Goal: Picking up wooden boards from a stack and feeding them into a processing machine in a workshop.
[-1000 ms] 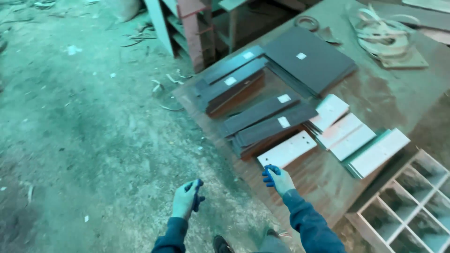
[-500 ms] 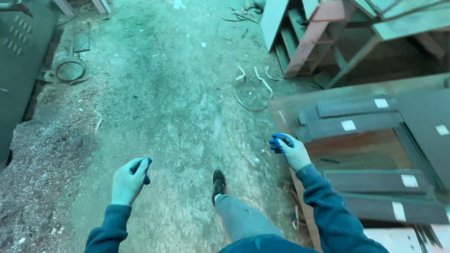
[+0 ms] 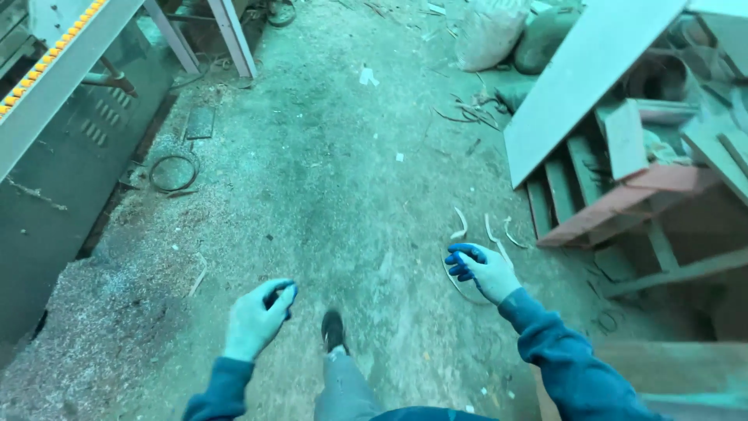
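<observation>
Gloved left hand (image 3: 257, 320) and right hand (image 3: 485, 271) hung with fingers loosely curled, holding nothing, above a dusty concrete floor (image 3: 335, 171) near a shoe (image 3: 333, 330).

White filled sack (image 3: 491, 31) on floor, top centre.

Dusty concrete floor (image 3: 343, 179), sawdust heap (image 3: 101, 312), wire coil (image 3: 173, 172), curled offcuts (image 3: 487, 230), perhaps edge banding

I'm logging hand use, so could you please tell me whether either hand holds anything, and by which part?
Nothing is held. The left hand and right hand, both gloved with fingers loosely curled, hang free above the dusty floor.
</observation>
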